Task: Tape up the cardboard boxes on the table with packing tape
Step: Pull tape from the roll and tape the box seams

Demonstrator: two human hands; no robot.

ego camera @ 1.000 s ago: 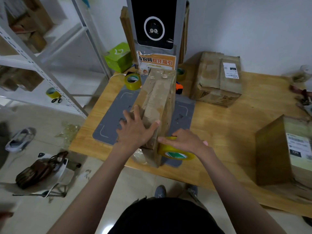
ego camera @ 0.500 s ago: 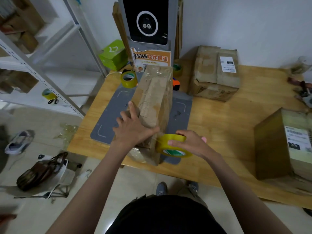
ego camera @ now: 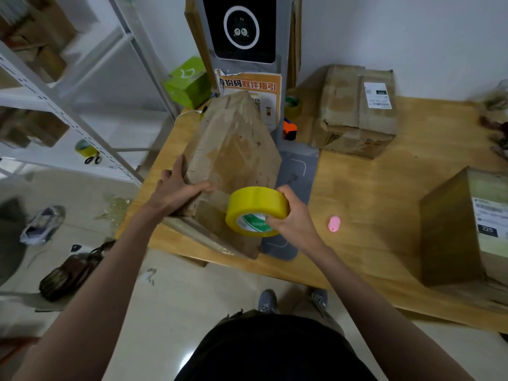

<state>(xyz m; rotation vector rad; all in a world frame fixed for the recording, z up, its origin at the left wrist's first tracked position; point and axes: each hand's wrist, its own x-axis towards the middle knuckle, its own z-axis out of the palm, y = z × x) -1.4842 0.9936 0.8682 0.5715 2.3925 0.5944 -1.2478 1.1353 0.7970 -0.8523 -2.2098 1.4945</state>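
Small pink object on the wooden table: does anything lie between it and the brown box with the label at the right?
No. In the head view, only bare wooden table lies between the small pink object and the brown labelled cardboard box.

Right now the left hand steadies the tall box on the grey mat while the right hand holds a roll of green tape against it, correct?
Not quite: the tape roll in the right hand is yellow, not green, as the head view shows. The left hand does steady the tall box on the grey mat.
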